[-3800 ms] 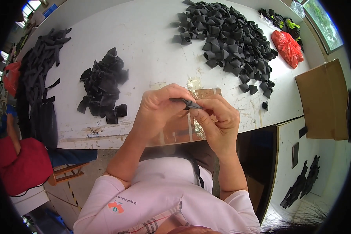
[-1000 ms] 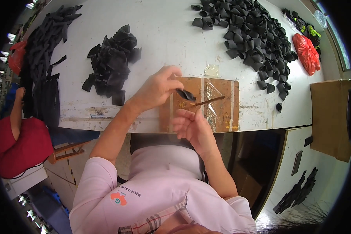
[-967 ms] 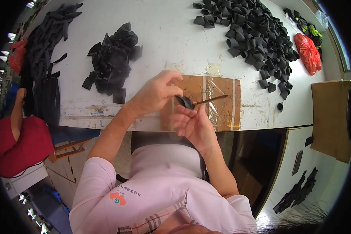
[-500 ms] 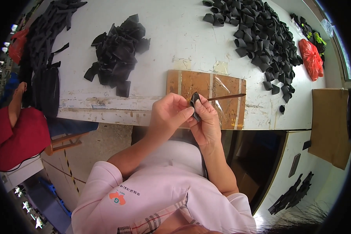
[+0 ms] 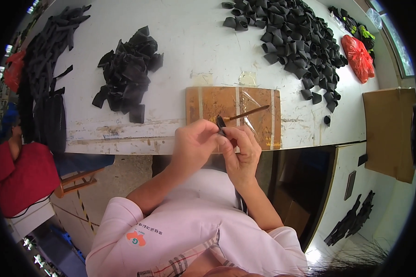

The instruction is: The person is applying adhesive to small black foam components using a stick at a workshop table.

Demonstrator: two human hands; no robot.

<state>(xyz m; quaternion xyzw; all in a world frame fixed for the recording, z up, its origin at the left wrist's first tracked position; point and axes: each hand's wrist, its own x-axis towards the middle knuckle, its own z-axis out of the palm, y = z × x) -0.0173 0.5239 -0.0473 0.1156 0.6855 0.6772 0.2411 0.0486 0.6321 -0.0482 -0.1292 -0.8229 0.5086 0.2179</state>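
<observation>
In front of me, at the table's edge, both hands meet around a small folded black fabric piece (image 5: 221, 123). My left hand (image 5: 194, 144) is closed, its thumb and fingertips pinching the piece from the left. My right hand (image 5: 243, 150) grips it from the right with thumb and bent fingers. The lower part of the piece is hidden by my fingers. A thin brown brush (image 5: 250, 112) slants over the brown board (image 5: 194, 104) just beyond my right hand. Its near end comes close to the piece; I cannot tell whether they touch.
Black flat pieces (image 5: 127, 74) are heaped left of the board, and many black loops (image 5: 296, 39) at the far right. Black strips (image 5: 48, 51) hang along the left. A red bag (image 5: 358, 57) and a carton (image 5: 388, 134) stand right. A person in red (image 5: 25, 173) sits left.
My hands have drawn slightly nearer to me, and the black piece is turned more edge-on between them. The brush's far end lies further inside the board's right edge. The whole view has shifted a little.
</observation>
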